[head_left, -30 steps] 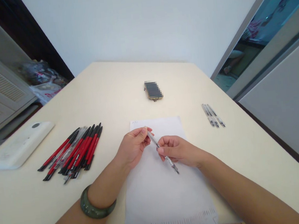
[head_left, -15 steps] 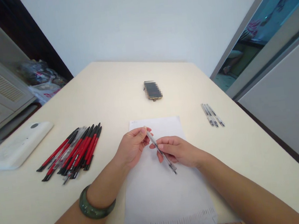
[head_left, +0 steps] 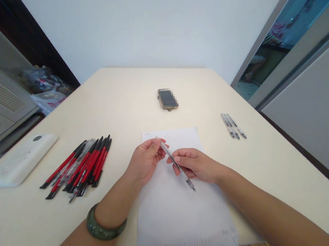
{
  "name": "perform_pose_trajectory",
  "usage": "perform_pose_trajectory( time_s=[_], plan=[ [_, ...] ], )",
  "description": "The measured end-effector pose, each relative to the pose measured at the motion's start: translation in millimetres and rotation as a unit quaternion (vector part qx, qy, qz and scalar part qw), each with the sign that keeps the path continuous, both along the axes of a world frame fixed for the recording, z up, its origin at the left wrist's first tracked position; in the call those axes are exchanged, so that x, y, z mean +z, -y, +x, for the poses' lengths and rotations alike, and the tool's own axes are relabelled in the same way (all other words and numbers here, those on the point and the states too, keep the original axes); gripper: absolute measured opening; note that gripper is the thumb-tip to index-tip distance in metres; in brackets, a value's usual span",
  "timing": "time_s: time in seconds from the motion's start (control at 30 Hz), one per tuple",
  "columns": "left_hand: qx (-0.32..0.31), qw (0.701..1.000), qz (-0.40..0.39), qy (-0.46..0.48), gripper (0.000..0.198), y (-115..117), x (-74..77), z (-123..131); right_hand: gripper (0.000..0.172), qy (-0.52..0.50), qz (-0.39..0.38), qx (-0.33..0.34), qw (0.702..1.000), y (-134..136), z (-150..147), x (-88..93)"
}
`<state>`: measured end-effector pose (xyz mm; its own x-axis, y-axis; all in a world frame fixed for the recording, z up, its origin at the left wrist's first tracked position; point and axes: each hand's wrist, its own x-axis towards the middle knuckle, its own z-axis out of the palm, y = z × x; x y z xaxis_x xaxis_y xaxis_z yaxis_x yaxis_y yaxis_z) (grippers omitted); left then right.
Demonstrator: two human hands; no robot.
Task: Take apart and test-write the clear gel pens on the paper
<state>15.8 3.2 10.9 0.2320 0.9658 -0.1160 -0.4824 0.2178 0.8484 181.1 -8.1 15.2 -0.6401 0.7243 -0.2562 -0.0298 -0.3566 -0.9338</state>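
Note:
A clear pen point(head_left: 184, 177) is held slantwise above a white sheet of paper point(head_left: 180, 215) by both hands. My left hand point(head_left: 146, 160) pinches its upper, whitish end between thumb and fingers. My right hand point(head_left: 195, 164) grips the barrel near its middle, and the lower end with a dark tip sticks out below, towards me. Rows of short pen strokes run along the paper's near edge. The fingers partly cover the pen's upper half.
To the left lies a heap of red-and-black pens point(head_left: 86, 166) mixed with clear ones. Beyond it rests a white flat device point(head_left: 21, 159). Several clear pens point(head_left: 232, 126) lie at the right, and a dark blurred object point(head_left: 168, 99) sits at the table's point(head_left: 126, 99) middle back.
The pen has turned slightly between the fingers, and its top end shows a little more at my left thumb. Both hands stay in nearly the same place.

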Motion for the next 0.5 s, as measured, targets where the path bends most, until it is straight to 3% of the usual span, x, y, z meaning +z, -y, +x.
perform_pose_trajectory(
  time_s=[0.17, 0.4, 0.5],
  plan=[
    [-0.056, 0.998, 0.007, -0.003, 0.021, 1.4, 1.2, 0.9, 0.019, 0.008, 0.038, 0.008, 0.999, -1.1, 0.7, -3.4],
    [-0.013, 1.000, -0.004, -0.012, 0.011, -0.4, -2.4, -0.6, 0.015, 0.039, 0.062, 0.013, 0.997, 0.6, 1.0, -1.1],
    [-0.022, 1.000, -0.006, -0.020, 0.012, 0.0, -1.0, -1.0, 0.016, 0.033, 0.060, 0.011, 0.998, 0.4, 0.5, -0.8]
  ],
)
